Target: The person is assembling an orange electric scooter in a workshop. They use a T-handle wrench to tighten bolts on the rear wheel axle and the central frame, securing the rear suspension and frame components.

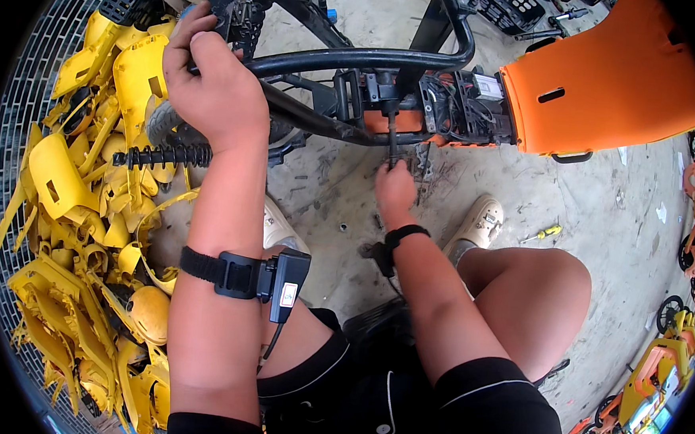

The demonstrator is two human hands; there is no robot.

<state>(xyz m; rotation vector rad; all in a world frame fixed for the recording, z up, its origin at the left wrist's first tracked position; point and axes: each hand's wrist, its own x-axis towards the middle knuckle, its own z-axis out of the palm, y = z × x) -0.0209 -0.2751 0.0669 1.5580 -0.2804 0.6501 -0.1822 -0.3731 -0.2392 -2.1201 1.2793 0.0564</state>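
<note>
A stripped vehicle frame lies across the floor in front of me, with black tubes, exposed wiring and a large orange panel. My left hand is closed around the left end of a bent black tube of that frame; part of the grip is hidden behind the hand. Lower and nearer to me, my right hand is wrapped around the near end of a slim dark metal tool. Its shaft points away from me into the black bracket beside the wiring. The tool's exact kind is unclear.
Broken yellow plastic panels are heaped at the left, with a black coil-spring shock absorber beside them. A yellow screwdriver lies on the grey floor right of my shoe. Several orange-yellow vehicles line the right side.
</note>
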